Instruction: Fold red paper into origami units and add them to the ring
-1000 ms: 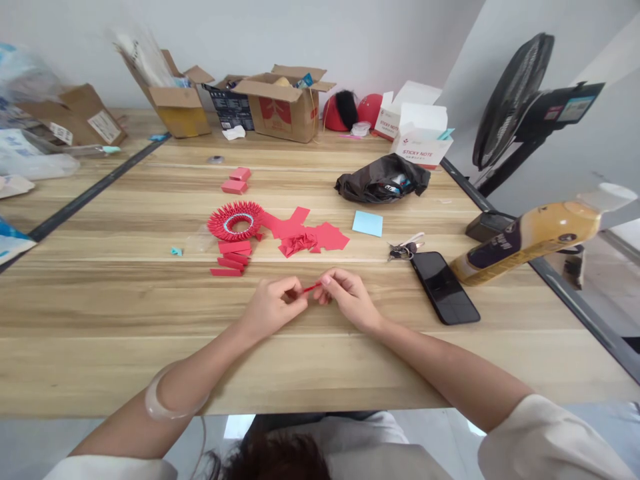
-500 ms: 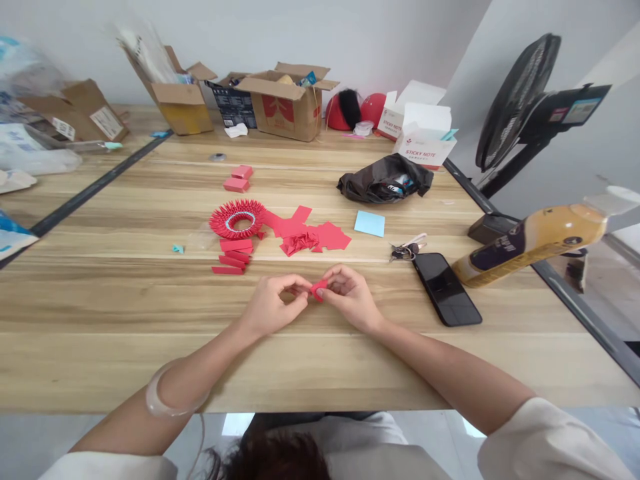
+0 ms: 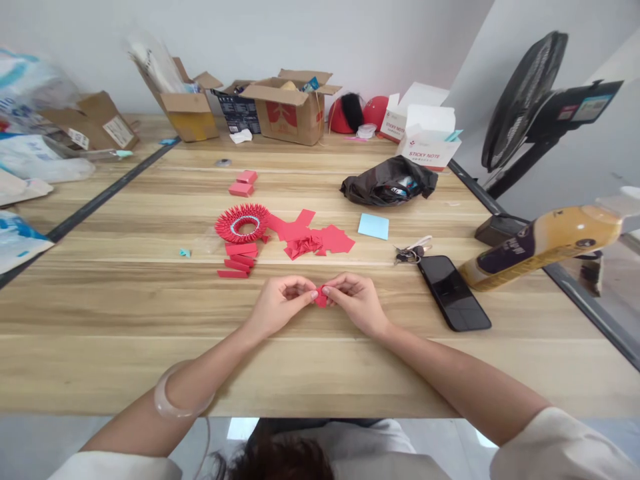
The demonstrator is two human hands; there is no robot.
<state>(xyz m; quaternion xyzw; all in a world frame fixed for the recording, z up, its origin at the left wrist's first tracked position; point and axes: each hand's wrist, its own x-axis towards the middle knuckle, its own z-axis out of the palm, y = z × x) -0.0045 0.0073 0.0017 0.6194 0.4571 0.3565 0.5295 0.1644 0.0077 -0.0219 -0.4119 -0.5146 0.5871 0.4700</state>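
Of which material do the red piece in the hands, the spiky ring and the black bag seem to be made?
Red piece: probably matt paper; no shine shows. Spiky ring: likely folded paper, matt; many pointed units. Black bag: seemingly thin plastic, slightly glossy; crinkled, with highlights.

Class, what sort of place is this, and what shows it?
Probably an indoor craft workspace: red slips and a paper ring lie on a table, with a sticky-note box behind.

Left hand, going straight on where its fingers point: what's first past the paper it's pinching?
Most likely the right hand, facing the left hand across the small red paper piece that both pinch. Exact alignment in depth is hard to tell.
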